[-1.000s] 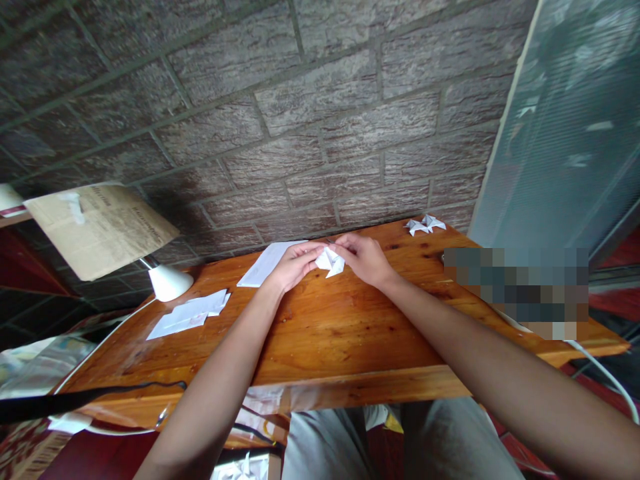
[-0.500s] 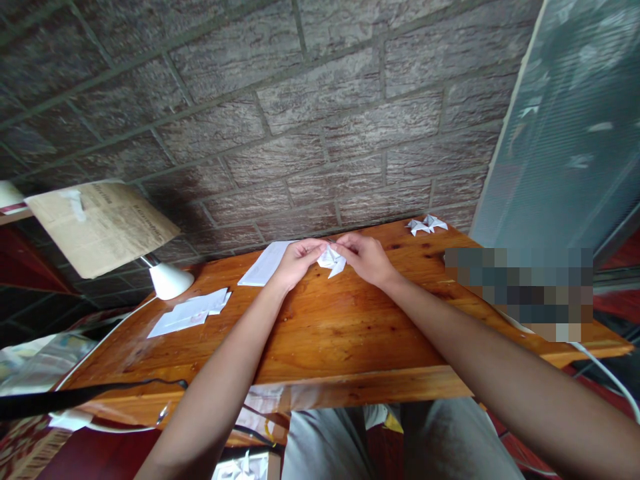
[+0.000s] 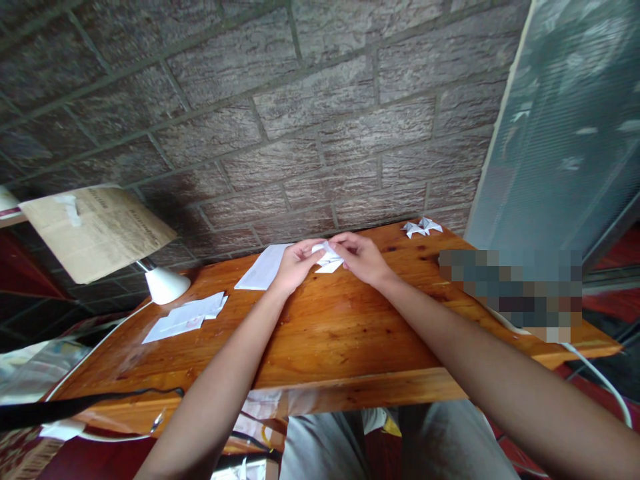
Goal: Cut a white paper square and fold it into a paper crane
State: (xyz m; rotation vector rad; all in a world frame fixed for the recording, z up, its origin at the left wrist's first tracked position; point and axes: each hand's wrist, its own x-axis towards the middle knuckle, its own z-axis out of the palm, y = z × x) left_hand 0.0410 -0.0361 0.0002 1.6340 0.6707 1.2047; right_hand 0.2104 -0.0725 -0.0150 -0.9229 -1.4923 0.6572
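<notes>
Between my two hands, just above the wooden table, is a piece of folded white paper (image 3: 329,260) with a pointed flap towards me. My left hand (image 3: 299,263) pinches its left side, thumb on top. My right hand (image 3: 364,259) grips the right side between thumb and fingers; part of the paper is hidden behind the fingers. A white paper stack (image 3: 263,268) lies just left of my left hand. Two folded white paper shapes (image 3: 423,227) with points stand at the back right of the table.
At the left stand a lamp (image 3: 169,285) with a brown paper shade and some loose white papers (image 3: 186,316). The wooden table (image 3: 350,340) meets a stone-patterned wall behind. A blurred-out patch covers its right end. A box (image 3: 245,469) with white paper sits below the front edge.
The folded paper has turned between my fingers, and its pointed flap now lies flatter and more sideways. Both hands keep their hold. The view has shifted slightly.
</notes>
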